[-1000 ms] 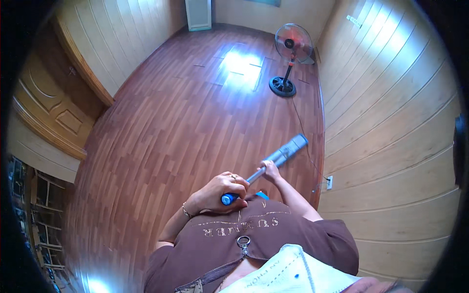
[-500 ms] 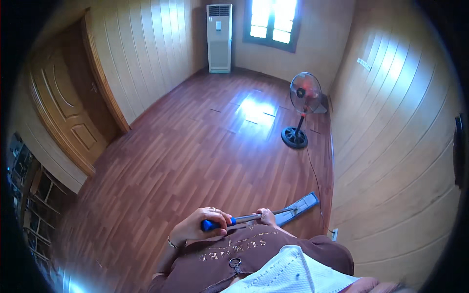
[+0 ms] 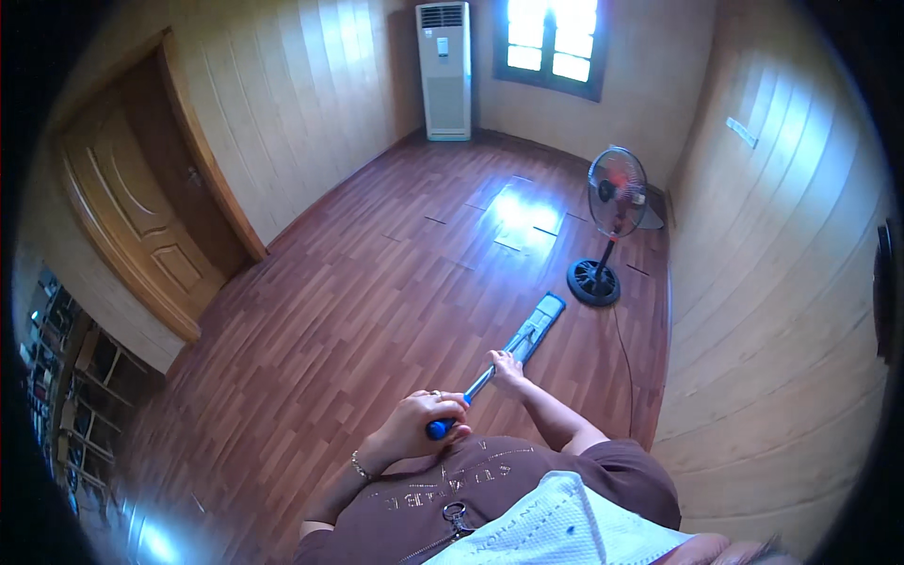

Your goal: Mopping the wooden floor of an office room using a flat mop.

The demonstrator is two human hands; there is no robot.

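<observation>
A flat mop with a long blue-grey head rests on the wooden floor ahead of me. My left hand is closed round the blue grip at the near end of its handle, close to my body. Farther along, my right hand wraps the metal pole, just short of the head. The handle slants forward and to the right. A bracelet circles my left wrist.
A standing fan with a round black base stands right of the mop head; its cord trails toward me along the right wall. A tall air conditioner stands at the back, a wooden door and a rack at left.
The mop head has swung forward and left, away from the right wall and nearer the fan. My right arm has stretched forward with the pole; my left hand has shifted slightly right.
</observation>
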